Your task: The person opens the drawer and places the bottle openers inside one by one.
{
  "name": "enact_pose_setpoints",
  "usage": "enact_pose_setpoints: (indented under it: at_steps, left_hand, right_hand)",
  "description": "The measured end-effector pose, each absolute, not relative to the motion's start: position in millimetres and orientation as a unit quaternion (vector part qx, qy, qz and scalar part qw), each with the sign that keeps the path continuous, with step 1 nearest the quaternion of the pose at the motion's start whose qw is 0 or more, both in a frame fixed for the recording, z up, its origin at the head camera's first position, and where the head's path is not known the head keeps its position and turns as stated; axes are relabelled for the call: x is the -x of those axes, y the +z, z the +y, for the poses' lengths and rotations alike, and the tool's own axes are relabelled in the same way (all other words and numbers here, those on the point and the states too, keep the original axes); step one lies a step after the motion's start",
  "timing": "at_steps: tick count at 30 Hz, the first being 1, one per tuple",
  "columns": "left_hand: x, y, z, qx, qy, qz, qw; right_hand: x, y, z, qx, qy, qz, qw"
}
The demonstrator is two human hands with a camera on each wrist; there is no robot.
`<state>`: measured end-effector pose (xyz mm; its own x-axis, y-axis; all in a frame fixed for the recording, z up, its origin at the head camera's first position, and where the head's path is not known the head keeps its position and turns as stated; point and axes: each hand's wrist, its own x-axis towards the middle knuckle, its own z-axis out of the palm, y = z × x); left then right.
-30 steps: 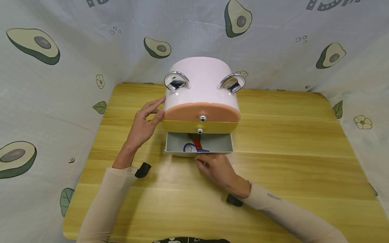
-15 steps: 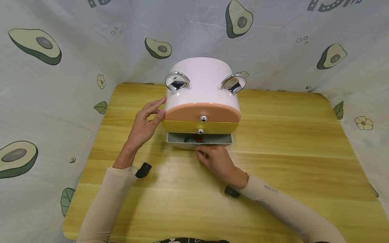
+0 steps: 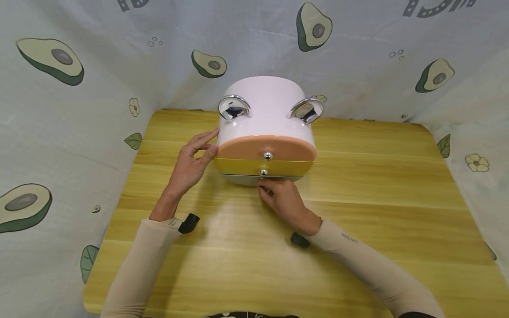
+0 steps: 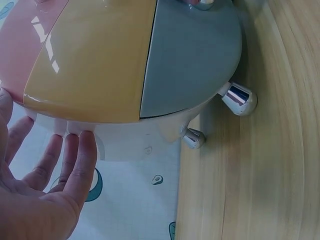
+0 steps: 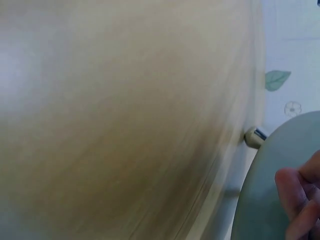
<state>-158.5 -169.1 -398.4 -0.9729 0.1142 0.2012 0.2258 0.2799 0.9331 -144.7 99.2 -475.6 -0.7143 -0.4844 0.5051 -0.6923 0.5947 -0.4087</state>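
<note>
Bracing the glossy white rounded drawer cabinet (image 3: 265,112) on the wooden tabletop (image 3: 358,185), the left hand (image 3: 190,164) lays straight, relaxed fingers (image 4: 75,160) flat against its side, seemingly so the cabinet can't slide back. Over at the front, the right hand (image 3: 283,200) has curled fingers (image 5: 295,197) on the grey bottom drawer (image 4: 192,55), apparently round its little knob, which is hidden; the drawer sits pushed in beneath the yellow drawer (image 3: 264,167) and the peach top drawer (image 3: 265,149). Two chrome ear-shaped handles (image 3: 233,107) crown the cabinet. Small dark writing shows on the right beige sleeve (image 3: 350,239), too small to read. Avocado-print cloth (image 3: 59,57) surrounds everything.
</note>
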Motion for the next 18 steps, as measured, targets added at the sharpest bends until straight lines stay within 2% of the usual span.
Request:
enact_pose_setpoints:
  at_steps: [13, 18]
  left_hand:
    - [153.6, -408.3, -178.8, 0.090, -0.590, -0.801, 0.049]
    - [147.8, -415.0, -185.3, 0.088, -0.580, -0.808, 0.054]
  right_hand:
    - [142.9, -476.2, 108.5, -0.334, 0.306, -0.879, 0.147]
    - [140.0, -470.0, 128.7, -0.313, 0.320, -0.877, 0.173]
